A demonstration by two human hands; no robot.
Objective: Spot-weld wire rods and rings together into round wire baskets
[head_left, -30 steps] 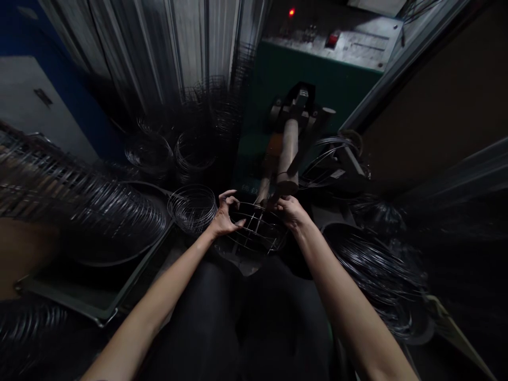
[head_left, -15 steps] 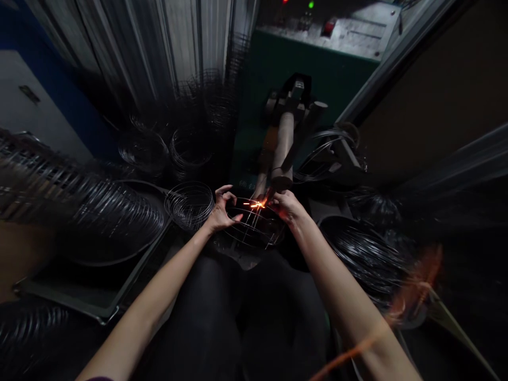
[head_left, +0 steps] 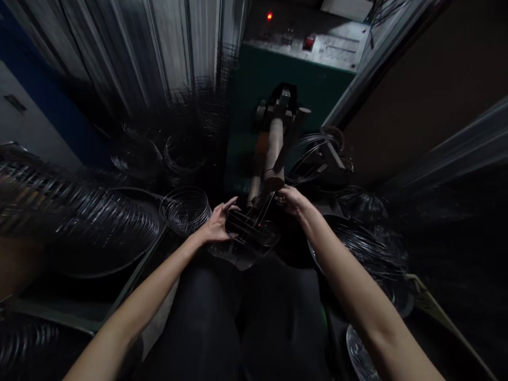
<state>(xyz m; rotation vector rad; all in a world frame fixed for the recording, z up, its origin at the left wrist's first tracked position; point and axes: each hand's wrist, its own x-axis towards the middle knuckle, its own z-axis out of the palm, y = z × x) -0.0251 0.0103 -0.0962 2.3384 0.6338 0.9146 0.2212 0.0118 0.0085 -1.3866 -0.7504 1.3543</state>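
Observation:
Under the welding machine's cylindrical arm (head_left: 274, 151), a wire frame (head_left: 248, 226) of thin rings and cross wires is tilted, with a small red glow on it. My left hand (head_left: 217, 223) curves round the frame's left side, thumb below and fingers above. To the right of the arm's end, my right hand (head_left: 291, 201) is closed in a pinch on a thin straight wire (head_left: 266, 209) that slants down to the frame. Its fingertips are dark and partly hidden.
The green machine body (head_left: 297, 76) stands ahead, with a red lamp (head_left: 270, 16) lit. Wire rings (head_left: 186, 210) are stacked at left, beside a long row of rings (head_left: 99, 211). Bundled wires (head_left: 369, 248) lie at right. Corrugated metal (head_left: 178, 42) rises behind.
The bright sparks at the frame have gone, leaving a red dot. The green lamp is no longer lit. My right hand has shifted slightly away from the weld spot, and the frame is tilted differently.

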